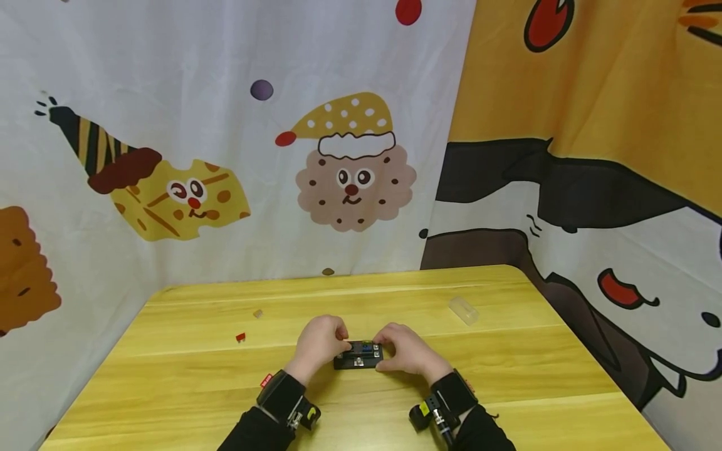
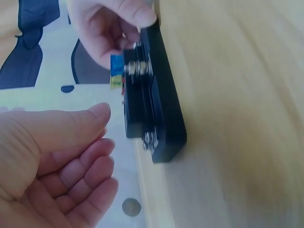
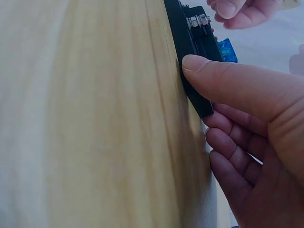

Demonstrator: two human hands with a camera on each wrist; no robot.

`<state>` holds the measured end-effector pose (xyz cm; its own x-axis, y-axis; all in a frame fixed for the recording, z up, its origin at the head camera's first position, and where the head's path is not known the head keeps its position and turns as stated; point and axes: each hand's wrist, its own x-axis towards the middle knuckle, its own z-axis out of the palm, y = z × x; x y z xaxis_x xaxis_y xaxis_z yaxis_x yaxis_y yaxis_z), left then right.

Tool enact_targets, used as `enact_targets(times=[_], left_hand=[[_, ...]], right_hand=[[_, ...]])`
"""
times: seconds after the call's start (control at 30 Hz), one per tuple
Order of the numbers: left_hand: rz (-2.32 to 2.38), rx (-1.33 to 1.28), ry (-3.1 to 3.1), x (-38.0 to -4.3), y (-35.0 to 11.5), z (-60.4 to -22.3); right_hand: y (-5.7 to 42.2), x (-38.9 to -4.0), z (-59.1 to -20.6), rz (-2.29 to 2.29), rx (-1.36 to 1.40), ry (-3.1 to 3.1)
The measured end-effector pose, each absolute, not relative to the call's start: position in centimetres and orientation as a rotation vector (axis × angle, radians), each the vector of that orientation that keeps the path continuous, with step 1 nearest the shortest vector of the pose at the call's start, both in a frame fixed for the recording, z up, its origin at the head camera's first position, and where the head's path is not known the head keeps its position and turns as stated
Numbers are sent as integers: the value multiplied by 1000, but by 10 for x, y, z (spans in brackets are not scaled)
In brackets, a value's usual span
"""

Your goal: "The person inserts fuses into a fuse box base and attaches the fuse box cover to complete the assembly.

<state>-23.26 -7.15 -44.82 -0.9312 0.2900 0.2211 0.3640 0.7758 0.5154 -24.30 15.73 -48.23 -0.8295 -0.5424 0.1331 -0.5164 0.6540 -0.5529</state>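
Observation:
A black fuse block (image 1: 350,363) with metal terminal screws lies on the table in front of me. My right hand (image 1: 410,351) grips its right end, the thumb on the near side and the fingers behind. A blue blade fuse (image 3: 228,51) and a yellow blade fuse (image 2: 115,82) stand up from the block, and small red bits show beside them. Over the block's left part is my left hand (image 1: 320,341), its thumb and forefinger tips brought together. Whether something small sits between those tips is hidden.
On the table (image 1: 186,388), to the left, lie a small red fuse (image 1: 240,337) and a small pale fuse-like piece (image 1: 257,314). A clear plastic cover (image 1: 464,311) lies toward the back right. Behind the table hangs a printed curtain (image 1: 225,263).

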Motion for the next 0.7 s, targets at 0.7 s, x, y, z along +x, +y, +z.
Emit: enact_targets(times=[0.7], left_hand=[[-889, -377, -2847, -237, -110, -438]], right_hand=[[157, -242, -483, -910, -874, 2811]])
